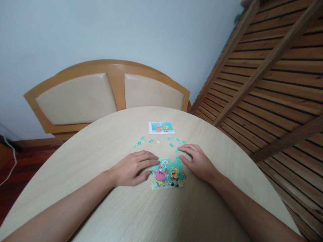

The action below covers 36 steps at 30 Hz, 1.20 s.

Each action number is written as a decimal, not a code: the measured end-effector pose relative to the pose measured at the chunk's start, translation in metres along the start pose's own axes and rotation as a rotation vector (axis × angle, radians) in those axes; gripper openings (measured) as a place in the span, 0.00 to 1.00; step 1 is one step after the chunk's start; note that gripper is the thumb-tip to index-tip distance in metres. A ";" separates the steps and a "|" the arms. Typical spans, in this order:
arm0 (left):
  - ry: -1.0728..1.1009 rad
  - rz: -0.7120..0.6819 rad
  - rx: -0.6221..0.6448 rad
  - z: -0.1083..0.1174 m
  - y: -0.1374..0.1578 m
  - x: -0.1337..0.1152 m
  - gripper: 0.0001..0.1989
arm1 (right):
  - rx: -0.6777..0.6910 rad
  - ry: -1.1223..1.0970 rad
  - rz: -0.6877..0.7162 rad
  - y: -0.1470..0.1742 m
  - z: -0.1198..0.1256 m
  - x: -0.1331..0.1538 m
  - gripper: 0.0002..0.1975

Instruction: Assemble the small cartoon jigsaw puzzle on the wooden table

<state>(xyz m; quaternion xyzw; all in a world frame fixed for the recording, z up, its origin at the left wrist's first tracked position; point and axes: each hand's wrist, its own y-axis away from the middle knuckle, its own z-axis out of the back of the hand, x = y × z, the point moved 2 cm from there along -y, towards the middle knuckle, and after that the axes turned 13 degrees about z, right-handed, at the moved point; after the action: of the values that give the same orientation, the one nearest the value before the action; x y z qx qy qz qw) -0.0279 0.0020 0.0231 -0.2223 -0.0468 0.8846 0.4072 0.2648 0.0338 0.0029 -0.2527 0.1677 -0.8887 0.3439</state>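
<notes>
A partly joined jigsaw puzzle point(168, 174) with cartoon figures on a turquoise ground lies flat in front of me. My left hand point(133, 168) rests at its left side, fingers stretched and fingertips at the upper left edge, thumb apart. To the upper right, my right hand point(198, 161) has its thumb and index finger spread. Close to that index fingertip is a loose turquoise puzzle piece point(177, 150); whether they touch is too small to tell. Another puzzle piece point(171, 145) lies just beyond. Neither hand visibly holds anything.
Several loose pieces point(150, 141) form an arc beyond the puzzle. Behind them lies a picture card point(163, 127) with similar figures. The round wooden table point(113, 208) meets a padded bench back point(118, 87) at the wall. Wooden slats point(277, 77) stand on the right.
</notes>
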 end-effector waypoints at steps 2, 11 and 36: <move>-0.012 0.076 -0.050 0.000 0.000 0.004 0.22 | -0.011 0.008 -0.016 0.001 0.000 -0.003 0.15; -0.042 0.160 -0.080 -0.002 -0.001 0.014 0.12 | -0.002 -0.013 -0.101 0.003 0.010 -0.023 0.14; 0.020 0.180 -0.100 -0.004 -0.004 0.014 0.12 | 0.079 0.161 -0.134 0.003 -0.003 -0.029 0.29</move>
<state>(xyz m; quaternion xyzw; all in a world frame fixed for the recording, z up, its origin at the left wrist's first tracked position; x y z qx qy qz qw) -0.0314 0.0147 0.0154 -0.2547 -0.0668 0.9119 0.3147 0.2830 0.0523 -0.0112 -0.1775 0.1421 -0.9331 0.2787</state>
